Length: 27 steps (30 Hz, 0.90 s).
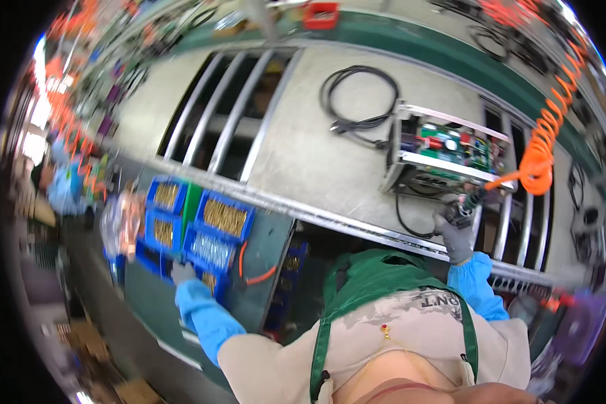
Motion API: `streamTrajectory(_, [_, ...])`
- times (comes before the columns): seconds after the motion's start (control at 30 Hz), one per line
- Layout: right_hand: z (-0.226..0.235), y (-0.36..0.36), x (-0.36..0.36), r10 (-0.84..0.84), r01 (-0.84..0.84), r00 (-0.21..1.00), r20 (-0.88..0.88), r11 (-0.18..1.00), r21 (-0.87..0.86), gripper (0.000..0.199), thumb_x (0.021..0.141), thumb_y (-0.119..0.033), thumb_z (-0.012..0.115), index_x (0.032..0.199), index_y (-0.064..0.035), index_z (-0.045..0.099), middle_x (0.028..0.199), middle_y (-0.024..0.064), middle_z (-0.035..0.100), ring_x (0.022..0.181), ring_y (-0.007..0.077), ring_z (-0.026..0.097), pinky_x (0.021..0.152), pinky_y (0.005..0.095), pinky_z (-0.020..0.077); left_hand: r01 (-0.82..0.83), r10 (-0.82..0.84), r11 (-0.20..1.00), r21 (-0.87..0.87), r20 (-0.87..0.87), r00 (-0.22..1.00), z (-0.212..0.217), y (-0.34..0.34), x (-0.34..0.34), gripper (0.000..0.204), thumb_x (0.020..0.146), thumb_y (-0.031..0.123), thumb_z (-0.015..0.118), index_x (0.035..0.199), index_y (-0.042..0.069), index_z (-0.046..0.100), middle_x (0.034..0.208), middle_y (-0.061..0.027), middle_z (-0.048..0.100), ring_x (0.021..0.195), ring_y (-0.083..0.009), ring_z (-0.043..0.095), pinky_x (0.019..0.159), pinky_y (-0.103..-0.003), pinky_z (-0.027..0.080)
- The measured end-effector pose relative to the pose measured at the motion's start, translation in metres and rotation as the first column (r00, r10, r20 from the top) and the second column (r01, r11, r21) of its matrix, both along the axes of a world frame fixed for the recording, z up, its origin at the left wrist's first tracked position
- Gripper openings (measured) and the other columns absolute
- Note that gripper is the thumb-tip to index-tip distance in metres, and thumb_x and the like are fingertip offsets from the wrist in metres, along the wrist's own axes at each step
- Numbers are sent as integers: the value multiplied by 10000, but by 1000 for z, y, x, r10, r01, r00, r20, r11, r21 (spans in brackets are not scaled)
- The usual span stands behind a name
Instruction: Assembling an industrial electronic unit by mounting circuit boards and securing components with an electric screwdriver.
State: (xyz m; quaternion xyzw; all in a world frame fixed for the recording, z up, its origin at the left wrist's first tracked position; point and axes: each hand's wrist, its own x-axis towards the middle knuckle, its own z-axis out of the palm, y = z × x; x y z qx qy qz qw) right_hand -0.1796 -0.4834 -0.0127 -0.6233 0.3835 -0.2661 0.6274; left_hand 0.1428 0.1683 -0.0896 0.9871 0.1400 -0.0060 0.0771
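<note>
My right hand point(456, 241), in a grey glove, is closed around a dark air screwdriver point(466, 207) fed by an orange coiled hose point(542, 158). Close beside it stands an open metal chassis point(444, 159) with a green circuit board point(454, 145) and red and white parts inside. My left hand point(183, 271), also gloved in grey, is down among the blue parts bins point(182, 219); its fingers are too small and blurred to make out. Brass-coloured screws point(224, 219) fill several bins, and silvery pieces point(209, 250) lie in another.
A black power cable point(360, 69) lies coiled on the metal worktop point(303, 148), behind the chassis. Rollers point(229, 114) run at the left, with more at the right. An orange tube point(257, 277) and a clear plastic bag point(121, 219) lie near the bins. Another person point(67, 185) is at far left.
</note>
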Motion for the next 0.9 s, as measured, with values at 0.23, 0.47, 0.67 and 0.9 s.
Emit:
streamTrajectory(0.23, [-21, -11, -14, -95, 120, 978, 185, 985, -125, 418, 711, 60, 672, 1089, -44, 527, 787, 44, 612, 609, 103, 568, 515, 244, 473, -182, 181, 983, -20, -56, 982, 22, -47, 28, 317, 819, 154, 544, 1109, 42, 604, 1088, -202, 643, 1024, -356, 605, 906, -406, 456])
streamTrajectory(0.47, [12, -16, -21, -20, 33, 980, 199, 998, -60, 433, 715, 52, 689, 1113, -39, 543, 829, 50, 627, 684, 109, 590, 585, 245, 495, -232, 231, 973, -12, 141, 963, 28, -40, 11, 271, 862, 228, 615, 1060, 42, 617, 1049, -172, 656, 990, -339, 614, 848, -406, 470])
streamTrajectory(0.67, [36, -40, -38, -15, 37, 978, 210, 994, -101, 463, 702, 60, 686, 1129, -58, 551, 835, 48, 624, 771, 129, 596, 677, 284, 512, -340, 349, 937, -86, 328, 878, 56, -83, 5, 276, 890, 202, 551, 1120, 60, 603, 1061, -158, 654, 983, -334, 619, 856, -409, 466])
streamTrajectory(0.9, [77, -64, -49, 142, -69, 939, 313, 970, -231, 448, 685, 14, 644, 1113, -53, 534, 768, 46, 603, 668, 135, 562, 770, 356, 498, 433, -295, 870, -235, 455, 840, 44, -258, -70, 216, 895, 171, 557, 1019, 4, 614, 987, -169, 629, 916, -288, 601, 850, -372, 462])
